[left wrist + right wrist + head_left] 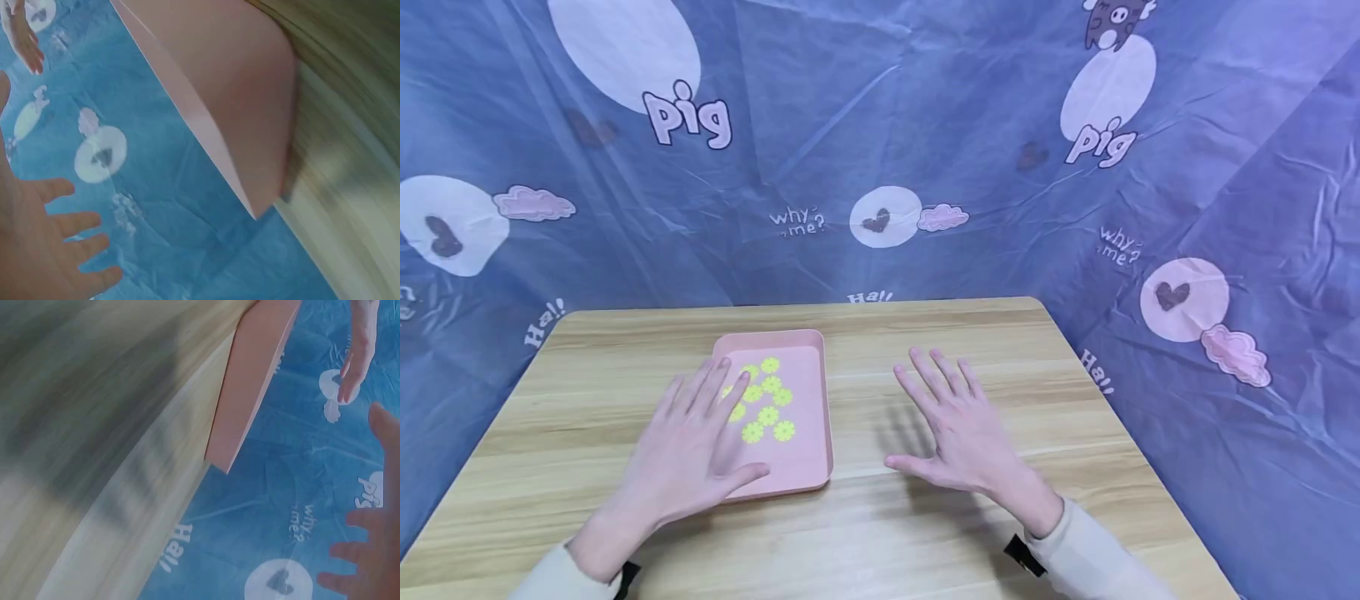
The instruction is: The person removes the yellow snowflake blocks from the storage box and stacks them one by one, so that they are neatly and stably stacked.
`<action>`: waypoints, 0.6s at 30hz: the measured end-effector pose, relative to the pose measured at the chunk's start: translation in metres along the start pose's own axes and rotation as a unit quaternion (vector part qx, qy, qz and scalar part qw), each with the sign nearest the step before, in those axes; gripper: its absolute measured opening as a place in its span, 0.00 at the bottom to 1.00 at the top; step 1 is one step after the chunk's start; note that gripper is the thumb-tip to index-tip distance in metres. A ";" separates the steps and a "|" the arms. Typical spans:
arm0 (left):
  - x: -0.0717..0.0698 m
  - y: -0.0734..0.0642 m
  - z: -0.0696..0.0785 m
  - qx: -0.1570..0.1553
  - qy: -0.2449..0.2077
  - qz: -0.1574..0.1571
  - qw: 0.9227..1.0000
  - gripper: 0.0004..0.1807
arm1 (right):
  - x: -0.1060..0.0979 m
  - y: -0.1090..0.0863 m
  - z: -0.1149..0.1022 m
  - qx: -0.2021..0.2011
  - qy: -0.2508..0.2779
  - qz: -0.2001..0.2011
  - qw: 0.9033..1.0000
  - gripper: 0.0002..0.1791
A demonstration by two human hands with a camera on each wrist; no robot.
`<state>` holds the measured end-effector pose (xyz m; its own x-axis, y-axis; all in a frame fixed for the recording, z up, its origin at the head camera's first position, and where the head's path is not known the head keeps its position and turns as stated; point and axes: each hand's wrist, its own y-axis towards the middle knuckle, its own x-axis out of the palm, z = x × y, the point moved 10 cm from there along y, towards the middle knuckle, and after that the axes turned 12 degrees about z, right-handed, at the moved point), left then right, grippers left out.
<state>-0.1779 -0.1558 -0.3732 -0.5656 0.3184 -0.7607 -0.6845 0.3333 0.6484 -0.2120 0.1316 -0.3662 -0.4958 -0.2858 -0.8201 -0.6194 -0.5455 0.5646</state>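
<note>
My left hand (681,450) is spread over the left part of a pink tray (808,458), fingers straight and holding nothing. Several small yellow flower-shaped pieces (768,416) lie scattered in the tray, and the hand hides some on the left side. To the tray's right, my right hand (962,437) hovers above the table with its fingers fanned out, casting a shadow on the wood. In the left wrist view the left hand (47,244) shows extended fingers beside the tray wall (250,94). The right wrist view also has the right hand (369,544) with nothing in it.
The tray rests on a light wood-grain table (880,542) with rounded far corners. Behind and to the right hangs a blue cloth (820,125) printed with pigs, clouds and words. A dark band (1024,556) shows at the right cuff.
</note>
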 end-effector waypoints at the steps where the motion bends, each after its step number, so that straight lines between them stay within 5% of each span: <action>1: -0.001 -0.003 -0.004 -0.008 -0.001 -0.003 1.000 0.61 | 0.002 0.002 -0.002 -0.002 0.003 -0.004 1.000 0.61; 9: -0.005 -0.031 -0.031 -0.087 -0.031 -0.047 0.995 0.59 | 0.021 0.017 -0.021 -0.029 0.054 -0.009 0.998 0.58; 18: -0.002 -0.058 -0.047 -0.173 -0.062 -0.085 0.979 0.48 | 0.045 0.030 -0.040 -0.055 0.123 -0.021 0.991 0.53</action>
<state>-0.1587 -0.2177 -0.4106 -0.3839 0.3967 -0.8338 -0.8909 0.0781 0.4474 -0.2284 0.0705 -0.3896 -0.2993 -0.4360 -0.8487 -0.5606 -0.6394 0.5262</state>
